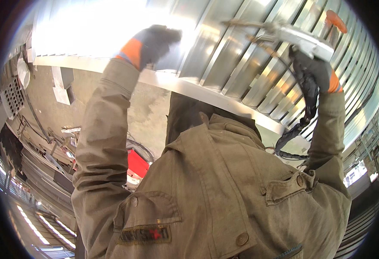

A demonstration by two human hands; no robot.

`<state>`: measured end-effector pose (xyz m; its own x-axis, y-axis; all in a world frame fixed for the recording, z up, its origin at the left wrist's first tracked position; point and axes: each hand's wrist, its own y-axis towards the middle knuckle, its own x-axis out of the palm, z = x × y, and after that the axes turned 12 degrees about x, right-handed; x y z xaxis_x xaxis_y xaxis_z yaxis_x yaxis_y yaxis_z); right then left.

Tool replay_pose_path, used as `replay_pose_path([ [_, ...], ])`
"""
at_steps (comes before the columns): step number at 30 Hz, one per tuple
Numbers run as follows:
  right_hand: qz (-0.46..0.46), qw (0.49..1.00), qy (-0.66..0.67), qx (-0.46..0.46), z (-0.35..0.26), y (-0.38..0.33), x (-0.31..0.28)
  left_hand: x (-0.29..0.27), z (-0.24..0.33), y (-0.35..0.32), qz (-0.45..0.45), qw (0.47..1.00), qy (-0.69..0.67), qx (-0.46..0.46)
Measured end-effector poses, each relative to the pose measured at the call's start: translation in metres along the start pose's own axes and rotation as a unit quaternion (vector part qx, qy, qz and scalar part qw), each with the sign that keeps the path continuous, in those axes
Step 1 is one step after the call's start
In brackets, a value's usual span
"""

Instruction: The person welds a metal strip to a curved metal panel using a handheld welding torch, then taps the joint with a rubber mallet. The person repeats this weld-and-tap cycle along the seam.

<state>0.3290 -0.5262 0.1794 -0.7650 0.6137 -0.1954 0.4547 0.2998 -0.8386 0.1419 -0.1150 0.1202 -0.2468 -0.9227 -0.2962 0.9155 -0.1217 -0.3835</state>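
My right hand (pixel 312 71), in a dark glove with an orange cuff, is wrapped round a silver, long-bodied tool (pixel 306 41). An orange knob (pixel 336 21) stands near the tool's right end. Thin brownish rods reach left from it, smeared by motion, so its exact kind is unclear. A black sheathed cable (pixel 310 99) hangs below this hand. My left hand (pixel 157 43), gloved alike, is raised before a bright panel of metal slats (pixel 241 52). Blur hides its fingers, and I cannot see whether it touches the slats.
A pale metal edge (pixel 215 93) runs along the near side of the slats. Below it lie concrete floor (pixel 148 116), a red object (pixel 137 164) and loose cables. A perforated metal block (pixel 12 98) and stacked long profiles (pixel 45 168) are at the left.
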Motion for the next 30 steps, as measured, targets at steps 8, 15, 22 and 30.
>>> replay_pose_path([
  [8, -0.172, 0.932, -0.157, -0.277, -0.059, -0.015, 0.111, -0.033, -0.054, -0.061, 0.691, 0.719, -0.020, -0.076],
  [15, -0.229, 0.949, -0.144, -0.162, -0.053, 0.007, 0.135, 0.032, -0.133, -0.121, 0.647, 0.700, -0.108, -0.281],
  [22, -0.236, 0.939, -0.160, -0.193, -0.055, 0.015, 0.144, 0.062, -0.136, -0.088, 0.677, 0.577, -0.351, -0.293],
  [30, -0.243, 0.948, -0.145, -0.143, -0.059, 0.015, 0.151, 0.060, -0.124, -0.082, 0.695, 0.556, -0.357, -0.283],
])
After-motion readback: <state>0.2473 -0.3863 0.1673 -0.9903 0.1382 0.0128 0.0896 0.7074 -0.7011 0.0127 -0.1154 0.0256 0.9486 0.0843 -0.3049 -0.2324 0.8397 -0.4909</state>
